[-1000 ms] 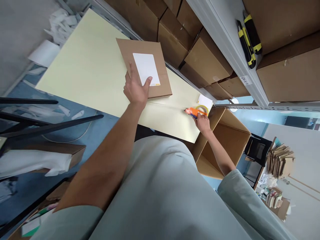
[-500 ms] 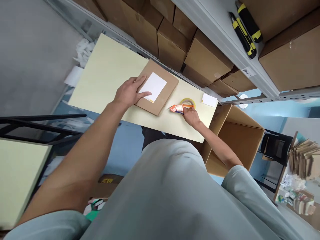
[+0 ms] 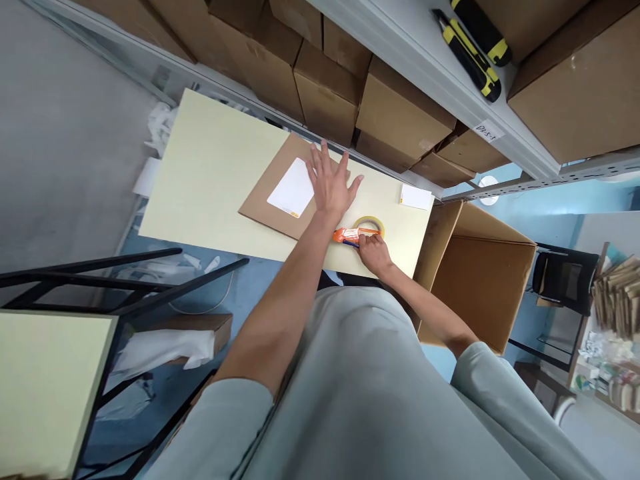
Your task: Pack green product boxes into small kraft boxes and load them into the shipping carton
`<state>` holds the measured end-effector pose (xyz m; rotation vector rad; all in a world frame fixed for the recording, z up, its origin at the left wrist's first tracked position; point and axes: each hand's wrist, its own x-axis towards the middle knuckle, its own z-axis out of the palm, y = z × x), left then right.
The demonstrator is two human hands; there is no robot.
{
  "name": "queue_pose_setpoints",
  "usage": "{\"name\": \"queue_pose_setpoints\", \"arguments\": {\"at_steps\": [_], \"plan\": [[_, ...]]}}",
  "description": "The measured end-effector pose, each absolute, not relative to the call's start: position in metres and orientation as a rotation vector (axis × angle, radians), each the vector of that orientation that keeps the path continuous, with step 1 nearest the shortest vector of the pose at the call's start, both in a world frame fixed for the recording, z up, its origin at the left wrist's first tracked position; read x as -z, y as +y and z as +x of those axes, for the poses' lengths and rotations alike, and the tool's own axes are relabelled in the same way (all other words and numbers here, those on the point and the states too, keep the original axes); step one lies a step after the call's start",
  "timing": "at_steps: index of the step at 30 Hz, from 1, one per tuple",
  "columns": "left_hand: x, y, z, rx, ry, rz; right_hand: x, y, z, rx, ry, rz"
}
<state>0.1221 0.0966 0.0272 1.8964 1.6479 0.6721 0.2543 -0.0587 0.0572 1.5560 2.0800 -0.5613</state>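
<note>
A flat brown cardboard package (image 3: 270,208) with a white label (image 3: 292,189) lies on the pale yellow table (image 3: 210,153). My left hand (image 3: 331,187) rests over the package's right part, fingers spread, and hides some of it. To its right, my right hand (image 3: 374,253) is closed round an orange tape dispenser (image 3: 347,235) with a roll of yellowish tape (image 3: 369,221), held low over the table. A small white stack of labels (image 3: 416,197) sits near the table's right end.
Cardboard boxes (image 3: 400,110) fill the shelf behind the table. Two black and yellow cutters (image 3: 470,57) lie on the grey shelf above. A large open carton (image 3: 490,280) stands at the table's right end. A second table (image 3: 50,380) is at the lower left.
My left hand has moved from the package's left side to its right part, fingers now spread. The package has shifted left and turned slightly. My right hand still holds the dispenser.
</note>
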Motion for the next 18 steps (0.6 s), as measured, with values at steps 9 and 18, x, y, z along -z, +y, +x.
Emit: {"name": "queue_pose_setpoints", "arguments": {"at_steps": [9,18], "plan": [[-0.027,0.055,0.089,-0.456,1.366,2.031,-0.04,-0.078,0.256,0.649,2.289,1.372],[-0.024,0.011,0.037,-0.296,1.106,2.186,-0.067,-0.067,0.361,0.625,2.014,1.457]]}}
